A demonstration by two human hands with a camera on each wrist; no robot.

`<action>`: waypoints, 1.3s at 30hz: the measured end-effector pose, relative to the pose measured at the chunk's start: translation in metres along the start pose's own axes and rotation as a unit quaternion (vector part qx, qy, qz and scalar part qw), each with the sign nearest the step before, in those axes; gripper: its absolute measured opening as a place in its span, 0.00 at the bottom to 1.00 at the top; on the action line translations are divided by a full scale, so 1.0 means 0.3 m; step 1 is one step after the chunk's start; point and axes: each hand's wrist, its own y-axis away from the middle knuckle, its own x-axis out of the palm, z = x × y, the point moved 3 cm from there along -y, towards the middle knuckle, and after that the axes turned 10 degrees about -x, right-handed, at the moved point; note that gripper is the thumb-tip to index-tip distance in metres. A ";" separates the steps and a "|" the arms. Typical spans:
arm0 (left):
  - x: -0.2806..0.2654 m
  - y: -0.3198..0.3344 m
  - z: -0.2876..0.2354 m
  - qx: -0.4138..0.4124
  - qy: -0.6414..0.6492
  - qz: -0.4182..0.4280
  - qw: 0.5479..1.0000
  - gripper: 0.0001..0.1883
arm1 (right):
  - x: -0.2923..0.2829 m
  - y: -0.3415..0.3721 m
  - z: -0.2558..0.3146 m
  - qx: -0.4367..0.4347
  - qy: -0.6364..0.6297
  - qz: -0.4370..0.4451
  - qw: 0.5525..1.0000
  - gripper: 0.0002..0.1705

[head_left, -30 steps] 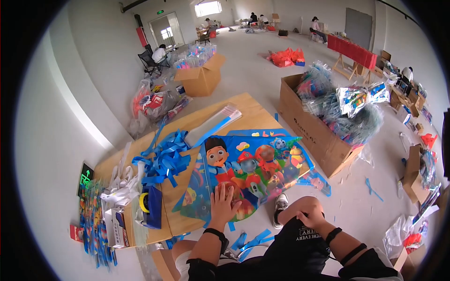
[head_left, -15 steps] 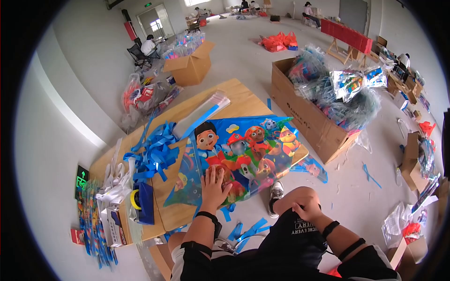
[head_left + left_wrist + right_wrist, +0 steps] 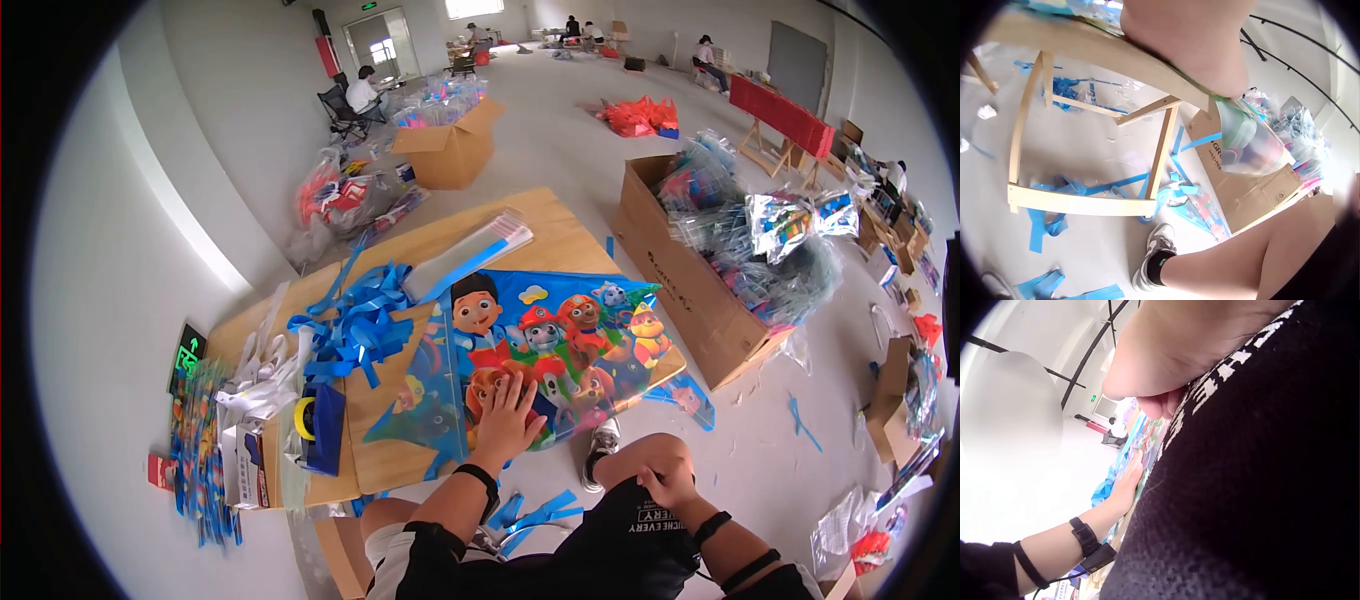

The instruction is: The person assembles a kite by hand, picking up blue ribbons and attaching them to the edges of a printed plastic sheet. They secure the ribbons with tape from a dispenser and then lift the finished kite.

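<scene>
Shorts (image 3: 630, 550) read "EVERY"; right hand (image 3: 668, 480) curls loosely, left hand (image 3: 507, 425) flat on printed sheet (image 3: 556, 345).

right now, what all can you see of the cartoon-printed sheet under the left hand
The cartoon-printed sheet looks like glossy plastic film, see-through in places, showing a child and several dogs against blue. It lies mostly flat on the wooden table, part overhanging the edge. The left hand rests on it. Layer count is unclear.

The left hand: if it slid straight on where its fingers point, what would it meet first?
The left hand would first meet more of the cartoon-printed sheet it rests on; past the sheet's far edge, probably bare wooden tabletop, though depth is hard to judge.
</scene>
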 end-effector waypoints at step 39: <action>-0.010 0.022 1.167 -0.569 0.348 -0.345 0.660 0.26 | 0.106 -0.163 -0.022 -0.009 -0.033 0.050 0.998 0.18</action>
